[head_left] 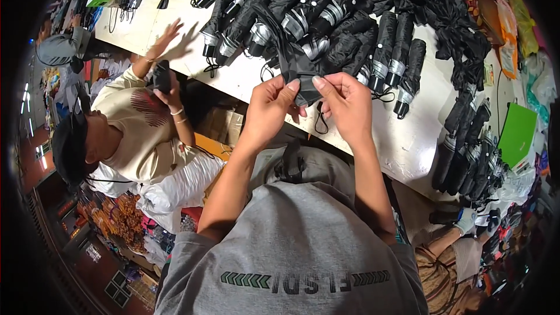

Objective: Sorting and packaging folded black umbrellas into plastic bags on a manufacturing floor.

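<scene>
Sleeve: black umbrella sleeve (297, 76) was pinched between left hand (269, 108) and right hand (345, 105), both equally near.
Axis: sleeve was stretched away over the bench (402, 146).

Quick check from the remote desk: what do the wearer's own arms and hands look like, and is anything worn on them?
Both forearms are bare and enter from the lower edge. The left hand and right hand wear no gloves, and no rings, watch or bracelets are visible. The only sleeves are the short grey ones of a T-shirt, ending above the elbows; the shirt carries a dark printed strip with green chevrons.
</scene>
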